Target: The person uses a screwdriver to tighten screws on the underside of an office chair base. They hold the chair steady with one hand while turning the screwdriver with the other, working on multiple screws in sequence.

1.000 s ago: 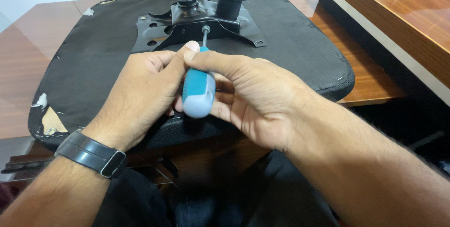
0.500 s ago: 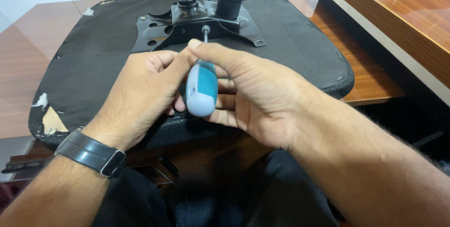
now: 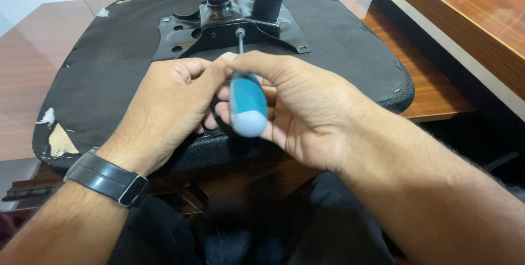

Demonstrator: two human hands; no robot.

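Head view: screwdriver (image 3: 247, 103) handle sits slightly more upright than 0.5 s ago; both hands unmoved. Right hand (image 3: 306, 109) and left hand (image 3: 167, 106) both grip the smooth teal-and-grey handle between them; steel shaft tip meets the black metal bracket (image 3: 219, 32) just beyond the fingertips, on the upturned fabric chair seat (image 3: 109, 73).

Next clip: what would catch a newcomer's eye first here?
Dead centre, the screwdriver with its blue and pale handle, gripped by the right hand while the left hand steadies it; its shaft points at the black metal plate. That plate is bolted to the underside of an upturned chair seat, whose black fabric is torn at the near left corner. A dark wristwatch sits on the left wrist.
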